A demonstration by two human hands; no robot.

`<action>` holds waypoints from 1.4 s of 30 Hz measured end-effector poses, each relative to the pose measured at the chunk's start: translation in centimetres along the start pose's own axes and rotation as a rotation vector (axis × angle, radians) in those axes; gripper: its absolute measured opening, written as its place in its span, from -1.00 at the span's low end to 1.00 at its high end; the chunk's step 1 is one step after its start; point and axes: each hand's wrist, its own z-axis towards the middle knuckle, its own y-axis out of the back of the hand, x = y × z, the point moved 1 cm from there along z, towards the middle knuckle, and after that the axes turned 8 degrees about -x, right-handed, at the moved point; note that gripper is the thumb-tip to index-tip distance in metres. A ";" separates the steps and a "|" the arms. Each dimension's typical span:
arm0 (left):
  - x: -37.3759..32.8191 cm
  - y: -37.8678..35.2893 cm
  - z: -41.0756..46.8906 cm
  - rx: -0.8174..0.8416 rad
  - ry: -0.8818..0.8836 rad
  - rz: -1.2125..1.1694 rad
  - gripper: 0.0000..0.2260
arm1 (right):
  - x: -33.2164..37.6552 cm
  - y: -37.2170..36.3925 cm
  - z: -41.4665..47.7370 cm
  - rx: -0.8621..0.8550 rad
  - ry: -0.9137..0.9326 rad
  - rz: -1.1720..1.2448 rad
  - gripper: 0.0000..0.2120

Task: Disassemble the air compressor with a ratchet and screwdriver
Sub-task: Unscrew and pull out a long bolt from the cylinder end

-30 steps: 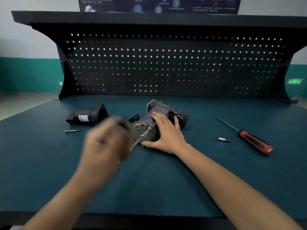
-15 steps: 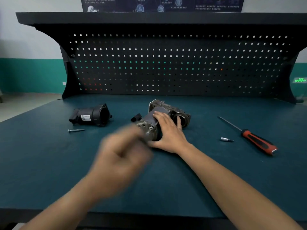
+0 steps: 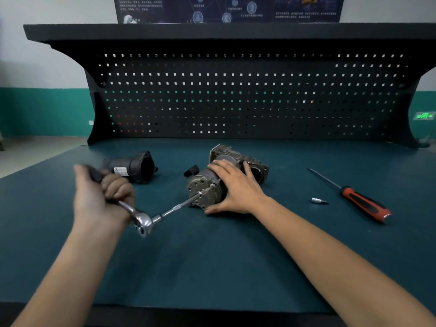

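While the left hand (image 3: 102, 197) grips the ratchet (image 3: 144, 223), the right hand (image 3: 238, 190) rests flat on the compressor (image 3: 200, 185) — grimy grey metal

A dark teal worktop (image 3: 212, 267) lies beneath my right hand (image 3: 236, 187). Beyond that hand a black perforated metal backboard (image 3: 236, 95) stands upright, capped by a flat black shelf (image 3: 212, 31), with a dark blue printed poster (image 3: 236, 8) above. Far left of my left hand (image 3: 99, 197), a white wall with a teal lower band (image 3: 42, 67) meets a pale grey floor (image 3: 28, 152). Far right of the right hand glows a small green lit sign (image 3: 424, 116).
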 end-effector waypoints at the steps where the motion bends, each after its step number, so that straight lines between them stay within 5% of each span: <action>1: 0.1 0.4 0.0 -0.009 0.024 -0.010 -0.64 | 0.0 0.0 0.0 0.004 0.005 -0.009 0.06; 5: 1.4 0.4 -2.0 0.283 -0.254 0.254 -0.65 | -0.4 0.0 0.1 0.018 0.014 0.006 0.07; 9: 3.0 -0.1 -5.9 1.303 -1.023 1.125 -0.80 | -0.9 0.5 0.4 0.047 0.059 -0.039 0.07; 11: 3.7 0.3 -6.3 1.602 -1.143 1.370 -0.71 | -0.9 0.7 0.5 0.036 0.063 -0.051 0.06; 13: 3.3 -0.1 -6.2 1.514 -1.127 1.317 -0.76 | -0.9 0.7 0.5 0.022 0.065 -0.053 0.05; 15: 2.7 -0.7 -6.0 1.087 -1.104 1.169 -0.82 | -0.8 0.6 0.4 0.003 0.064 -0.052 0.04; 16: 2.1 -1.0 -5.5 0.776 -0.983 0.972 -0.79 | -0.7 0.6 0.4 -0.003 0.060 -0.046 0.02; 17: 1.5 -1.2 -4.8 0.566 -0.683 0.686 -0.70 | -0.6 0.5 0.4 -0.008 0.059 -0.041 0.01; 19: 0.8 -0.8 -2.9 0.289 -0.238 0.237 -0.58 | -0.6 0.5 0.4 -0.014 0.064 -0.041 0.00; 21: 0.2 -0.1 -1.1 0.069 -0.055 0.045 -0.59 | -0.6 0.5 0.4 -0.020 0.065 -0.052 0.00; 23: 0.2 0.5 -0.3 0.007 0.036 -0.028 -0.61 | -0.6 0.5 0.4 -0.027 0.065 -0.055 -0.01; 26: 1.1 0.1 -1.4 0.190 -0.106 0.117 -0.61 | -0.6 0.4 0.4 -0.031 0.070 -0.048 -0.01; 31: 3.1 0.3 -5.8 1.365 -1.071 1.168 -0.80 | -0.6 0.4 0.3 -0.029 0.052 -0.028 -0.02; 33: 3.3 0.4 -5.7 1.535 -1.112 1.294 -0.73 | -0.5 0.4 0.2 -0.024 0.046 -0.031 -0.02; 35: 2.8 0.0 -5.8 1.380 -1.023 1.173 -0.72 | -0.5 0.3 0.2 -0.022 0.040 -0.027 -0.01; 38: 1.7 -0.2 -5.1 0.714 -0.520 0.662 -0.56 | -0.3 0.4 0.1 0.001 0.021 -0.008 -0.02; 42: 1.1 1.8 -1.7 0.139 -0.057 -0.017 -0.53 | -0.1 0.5 0.1 0.006 0.008 -0.001 -0.02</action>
